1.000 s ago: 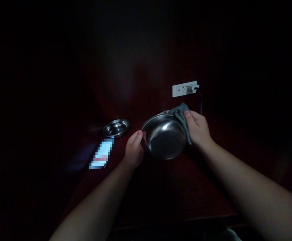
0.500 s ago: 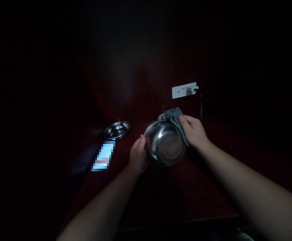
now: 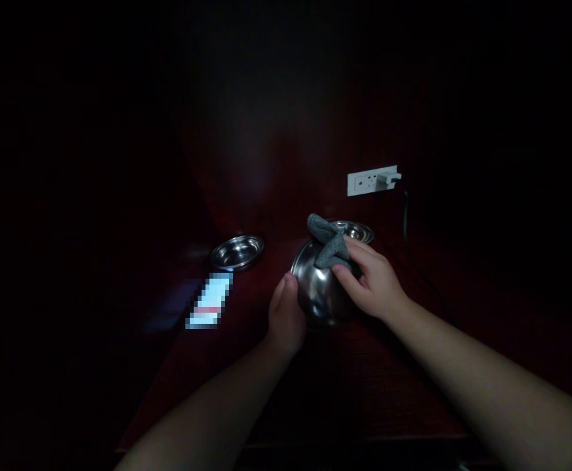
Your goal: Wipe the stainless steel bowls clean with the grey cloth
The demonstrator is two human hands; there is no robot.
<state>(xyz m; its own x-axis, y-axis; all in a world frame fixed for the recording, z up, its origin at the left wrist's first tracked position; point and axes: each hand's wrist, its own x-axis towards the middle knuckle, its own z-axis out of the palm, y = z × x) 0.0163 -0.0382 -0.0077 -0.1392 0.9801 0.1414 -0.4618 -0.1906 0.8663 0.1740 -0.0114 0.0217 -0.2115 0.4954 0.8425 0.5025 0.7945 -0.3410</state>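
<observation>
A shiny steel bowl [image 3: 315,291] is held tilted above the dark red table, its rounded outside towards me. My left hand [image 3: 286,317] grips its left rim, thumb on the outer side and the other fingers hidden behind. In my right hand [image 3: 372,278] a folded grey-green cloth [image 3: 334,252] is pinched between thumb and fingers. The cloth presses on the upper right of the bowl's outside, and one folded end sticks up past the rim. That hand and the cloth cover the bowl's right part.
A shallow steel dish [image 3: 237,253] lies at the left, with a lit, blurred-out phone-like screen [image 3: 211,301] in front of it. Behind my right hand is another steel dish [image 3: 357,230]. A white wall socket [image 3: 372,180] holds a plug with a hanging cable [image 3: 405,219]. Surroundings are very dark.
My right hand has moved the cloth from the bowl's right rim onto its outer side. The bowl has turned, and its round base is now covered. The dish behind shows more.
</observation>
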